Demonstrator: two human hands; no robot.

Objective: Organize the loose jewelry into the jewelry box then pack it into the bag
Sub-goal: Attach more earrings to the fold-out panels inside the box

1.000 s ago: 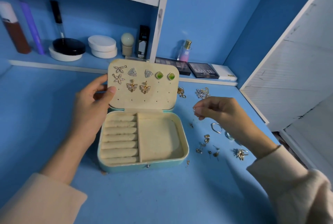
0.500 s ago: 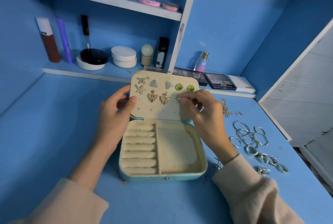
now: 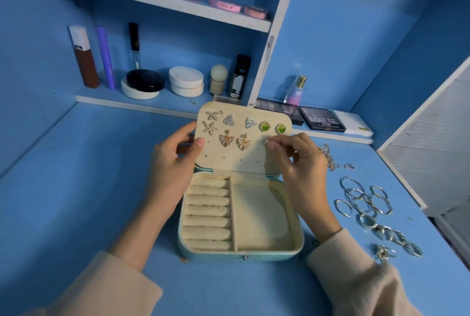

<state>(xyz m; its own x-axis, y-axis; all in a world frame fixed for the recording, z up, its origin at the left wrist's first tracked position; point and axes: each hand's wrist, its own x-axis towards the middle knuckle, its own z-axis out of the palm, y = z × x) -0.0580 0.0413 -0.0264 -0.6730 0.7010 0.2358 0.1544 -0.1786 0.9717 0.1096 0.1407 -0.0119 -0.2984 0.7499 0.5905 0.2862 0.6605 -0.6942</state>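
Note:
An open teal jewelry box (image 3: 300, 247) with cream lining sits on the blue table. Its raised lid (image 3: 229, 158) carries several pinned earrings: stars, triangles, green stones, butterflies. My left hand (image 3: 175, 160) grips the lid's left edge, thumb on the front. My right hand (image 3: 300, 163) pinches a small earring (image 3: 266, 141) against the lid, just below the green stones. Loose silver hoops (image 3: 361, 198), rings (image 3: 391, 237) and a chain (image 3: 328, 155) lie on the table right of the box. No bag is in view.
Shelves at the back hold cosmetics: bottles (image 3: 84, 58), round compacts (image 3: 187, 80), a perfume (image 3: 296, 89) and eyeshadow palettes (image 3: 321, 119). A white cabinet panel (image 3: 432, 142) borders the table on the right. A blue wall closes the left side.
My right hand came from the loose jewelry at the right to the lid and now presses a small earring there. The left hand kept its hold on the lid. The camera view shifted.

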